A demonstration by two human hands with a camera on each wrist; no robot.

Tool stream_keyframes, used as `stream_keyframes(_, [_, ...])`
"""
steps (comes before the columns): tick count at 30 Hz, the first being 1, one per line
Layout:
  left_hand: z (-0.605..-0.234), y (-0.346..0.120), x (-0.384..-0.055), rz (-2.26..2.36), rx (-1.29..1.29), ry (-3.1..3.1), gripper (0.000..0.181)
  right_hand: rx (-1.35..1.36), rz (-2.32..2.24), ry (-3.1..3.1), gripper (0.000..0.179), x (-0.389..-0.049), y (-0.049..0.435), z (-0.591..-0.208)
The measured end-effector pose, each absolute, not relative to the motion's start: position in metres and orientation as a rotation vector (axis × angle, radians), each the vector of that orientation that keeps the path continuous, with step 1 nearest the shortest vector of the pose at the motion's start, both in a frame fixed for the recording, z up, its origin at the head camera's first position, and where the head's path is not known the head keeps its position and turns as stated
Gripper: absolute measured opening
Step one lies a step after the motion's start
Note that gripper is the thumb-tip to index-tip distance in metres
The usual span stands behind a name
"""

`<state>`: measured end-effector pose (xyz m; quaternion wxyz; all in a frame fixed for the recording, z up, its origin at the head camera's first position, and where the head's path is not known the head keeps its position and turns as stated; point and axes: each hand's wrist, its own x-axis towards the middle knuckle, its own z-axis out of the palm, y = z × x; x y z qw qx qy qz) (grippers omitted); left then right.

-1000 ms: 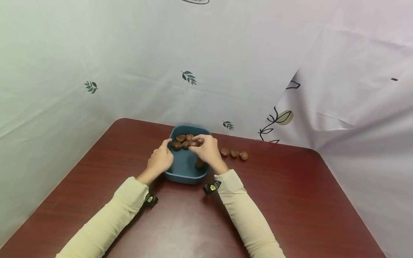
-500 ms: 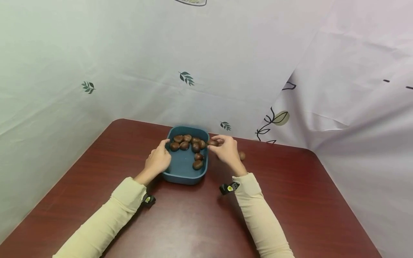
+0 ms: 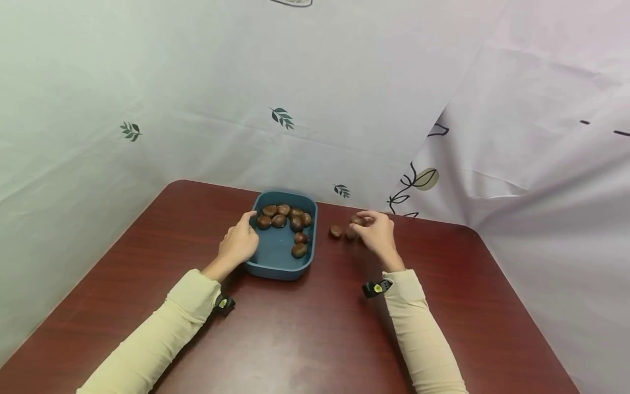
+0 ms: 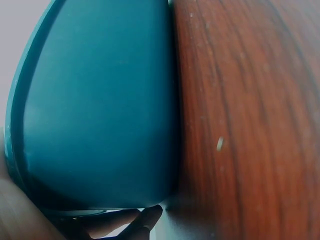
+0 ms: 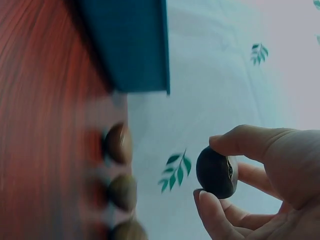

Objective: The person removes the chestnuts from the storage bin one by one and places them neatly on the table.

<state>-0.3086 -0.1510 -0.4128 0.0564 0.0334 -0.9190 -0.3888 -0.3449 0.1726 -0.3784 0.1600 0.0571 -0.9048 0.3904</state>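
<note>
My right hand (image 3: 379,235) pinches a brown chestnut (image 3: 357,220) between thumb and fingertips, raised over a short row on the table. In the right wrist view the pinched chestnut (image 5: 216,172) shows its dark, glossy side. Below it lie three more, among them a chestnut (image 5: 119,143) closest to the tub. A blue rectangular tub (image 3: 278,272) stands to the left with several chestnuts (image 3: 279,220) along its far and right sides. At the tub's left wall, my left hand (image 3: 238,243) grips the rim. Its fingers (image 4: 145,220) show past the tub's edge in the left wrist view.
The dark red wooden table (image 3: 305,339) runs back to a pale cloth wall (image 3: 206,109) printed with leaves. This cloth hangs right behind the tub and the row. A black band (image 3: 376,288) sits at the right wrist.
My right hand has carried the chestnut from inside the tub, out past its right rim, to over the row. The left hand has kept its grip on the tub.
</note>
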Motion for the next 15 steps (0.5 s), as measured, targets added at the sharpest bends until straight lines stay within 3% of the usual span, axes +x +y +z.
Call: stream_keyframes(15, [-0.414,-0.151,-0.309,-1.173,0.114,-2.79,0.052,-0.007,1.127,-2.583,0.034,-0.349,0.213,-0.4])
